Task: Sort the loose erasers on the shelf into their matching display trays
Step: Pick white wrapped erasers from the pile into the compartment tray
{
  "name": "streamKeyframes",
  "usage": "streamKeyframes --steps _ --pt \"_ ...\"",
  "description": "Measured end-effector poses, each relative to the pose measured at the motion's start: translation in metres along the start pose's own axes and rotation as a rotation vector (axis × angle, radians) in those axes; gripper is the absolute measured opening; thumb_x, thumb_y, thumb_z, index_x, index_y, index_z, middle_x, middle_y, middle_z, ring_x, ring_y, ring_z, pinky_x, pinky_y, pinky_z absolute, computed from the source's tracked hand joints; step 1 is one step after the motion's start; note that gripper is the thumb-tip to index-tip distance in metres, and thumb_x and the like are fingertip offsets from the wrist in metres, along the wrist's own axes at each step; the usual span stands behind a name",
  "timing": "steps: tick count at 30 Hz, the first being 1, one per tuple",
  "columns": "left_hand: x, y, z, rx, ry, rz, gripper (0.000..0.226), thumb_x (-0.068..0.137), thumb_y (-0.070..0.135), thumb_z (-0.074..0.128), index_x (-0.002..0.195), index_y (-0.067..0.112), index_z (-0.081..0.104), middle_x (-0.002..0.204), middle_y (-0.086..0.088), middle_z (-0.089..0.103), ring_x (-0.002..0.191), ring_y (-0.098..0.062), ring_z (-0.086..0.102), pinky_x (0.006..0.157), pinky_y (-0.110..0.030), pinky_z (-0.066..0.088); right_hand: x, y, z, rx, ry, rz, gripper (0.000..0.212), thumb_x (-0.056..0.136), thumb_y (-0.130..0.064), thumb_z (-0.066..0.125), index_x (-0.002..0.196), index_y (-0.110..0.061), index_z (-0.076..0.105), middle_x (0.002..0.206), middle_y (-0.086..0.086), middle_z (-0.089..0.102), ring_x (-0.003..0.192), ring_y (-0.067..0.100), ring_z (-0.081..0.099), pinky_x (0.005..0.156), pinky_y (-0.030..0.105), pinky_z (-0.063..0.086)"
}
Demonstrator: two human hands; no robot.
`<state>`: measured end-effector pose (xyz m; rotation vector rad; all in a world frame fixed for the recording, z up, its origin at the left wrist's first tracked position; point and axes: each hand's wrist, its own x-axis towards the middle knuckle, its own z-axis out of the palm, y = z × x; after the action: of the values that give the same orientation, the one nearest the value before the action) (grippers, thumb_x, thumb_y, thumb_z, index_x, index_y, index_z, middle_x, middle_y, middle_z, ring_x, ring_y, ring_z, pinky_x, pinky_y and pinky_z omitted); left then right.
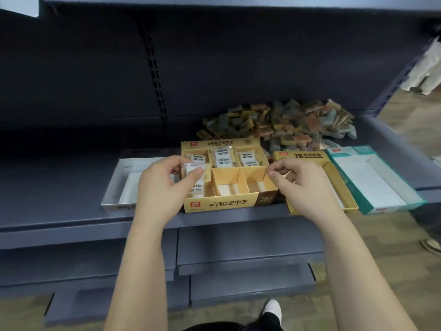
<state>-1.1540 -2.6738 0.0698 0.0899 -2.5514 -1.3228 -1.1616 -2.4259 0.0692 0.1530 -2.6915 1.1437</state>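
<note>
A yellow display tray [220, 204] with six compartments stands at the shelf's front edge. Its three back compartments hold white wrapped 2B erasers [223, 157]; the front middle and front right ones look empty. My left hand [164, 185] pinches a white wrapped eraser [193, 168] over the front left compartment, where another white eraser lies. My right hand [300, 180] hovers with curled fingers at the tray's right wall; it holds nothing that I can see. A heap of loose brown, orange and grey erasers [281, 121] lies behind the trays.
A grey-white tray [114, 182] sits left of the yellow one. To the right are a second yellow tray [334, 180] and a teal-and-white tray [381, 185]. A dark shelf back panel rises behind. A person's shoe [430, 246] shows at far right.
</note>
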Motion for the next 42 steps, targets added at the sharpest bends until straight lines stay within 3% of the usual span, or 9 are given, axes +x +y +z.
streamKeyframes --steps 3,6,11,18,20,24,27,31,42 --pt "0.001 0.003 0.002 0.117 0.009 0.038 0.018 0.085 0.041 0.070 0.090 0.024 0.070 0.081 0.003 0.067 0.084 -0.017 0.060 0.087 -0.045 0.047 -0.007 0.001 -0.004 0.007 0.050 -0.001 0.011 0.091 -0.018 0.063 0.087 -0.024 0.071 0.071 -0.014 0.061 0.058 -0.002 0.052 0.053 0.010 0.036" --pt "0.000 0.005 0.004 0.095 0.017 0.043 0.011 0.083 0.041 0.071 0.091 0.034 0.067 0.076 0.010 0.062 0.081 -0.014 0.058 0.089 -0.049 0.046 -0.012 0.006 -0.009 -0.050 0.068 0.015 0.011 0.091 -0.018 0.063 0.089 -0.025 0.070 0.068 -0.015 0.057 0.058 -0.005 0.052 0.053 0.007 0.035" --pt "0.000 0.004 0.004 0.088 0.005 0.025 0.014 0.081 0.044 0.072 0.089 0.033 0.068 0.078 0.011 0.064 0.078 -0.014 0.062 0.088 -0.051 0.047 -0.019 0.022 -0.016 -0.123 0.061 0.092 0.013 0.091 -0.020 0.063 0.085 -0.030 0.067 0.075 -0.012 0.062 0.062 -0.003 0.054 0.054 0.009 0.037" --pt "-0.002 0.003 0.013 0.337 0.106 0.073 0.027 0.084 0.048 0.069 0.102 0.028 0.068 0.079 0.010 0.060 0.095 -0.021 0.054 0.085 -0.036 0.030 -0.020 0.022 -0.015 -0.137 0.066 0.134 0.010 0.093 -0.025 0.061 0.087 -0.030 0.068 0.073 -0.013 0.062 0.060 0.002 0.055 0.049 0.011 0.033" --pt "-0.003 0.003 0.016 0.228 0.109 0.079 0.024 0.083 0.045 0.072 0.099 0.027 0.069 0.075 0.011 0.061 0.087 -0.021 0.056 0.089 -0.042 0.040 -0.020 0.022 -0.015 -0.137 0.069 0.136 0.010 0.093 -0.025 0.061 0.088 -0.029 0.068 0.071 -0.014 0.061 0.061 0.003 0.055 0.048 0.011 0.034" --pt "-0.003 0.000 0.015 0.021 0.085 0.027 0.020 0.080 0.044 0.075 0.092 0.030 0.067 0.068 0.008 0.064 0.071 -0.013 0.060 0.083 -0.046 0.051 -0.021 0.022 -0.015 -0.097 0.092 0.157 0.010 0.094 -0.024 0.061 0.088 -0.027 0.068 0.066 -0.014 0.058 0.059 0.005 0.054 0.050 0.018 0.034" --pt "0.000 -0.004 0.013 0.139 0.070 0.058 0.021 0.079 0.049 0.073 0.090 0.034 0.064 0.072 0.011 0.064 0.083 -0.016 0.059 0.091 -0.042 0.041 -0.021 0.022 -0.016 -0.089 0.108 0.164 0.010 0.094 -0.024 0.060 0.088 -0.027 0.068 0.068 -0.014 0.059 0.061 0.006 0.055 0.051 0.020 0.038" --pt "0.001 -0.003 0.014 0.307 0.065 0.120 0.025 0.078 0.049 0.075 0.090 0.035 0.058 0.075 0.013 0.061 0.094 -0.016 0.049 0.076 -0.029 0.017 -0.020 0.021 -0.017 -0.081 0.121 0.169 0.011 0.093 -0.024 0.060 0.087 -0.028 0.068 0.072 -0.015 0.061 0.061 0.005 0.056 0.051 0.020 0.039" --pt "0.014 -0.005 0.009 0.419 -0.093 0.098 0.017 0.080 0.047 0.074 0.083 0.037 0.060 0.077 0.015 0.062 0.102 -0.019 0.043 0.067 -0.028 0.010 -0.020 0.020 -0.020 -0.104 0.105 0.174 0.009 0.093 -0.025 0.061 0.088 -0.028 0.067 0.074 -0.013 0.060 0.065 0.006 0.056 0.053 0.022 0.037"
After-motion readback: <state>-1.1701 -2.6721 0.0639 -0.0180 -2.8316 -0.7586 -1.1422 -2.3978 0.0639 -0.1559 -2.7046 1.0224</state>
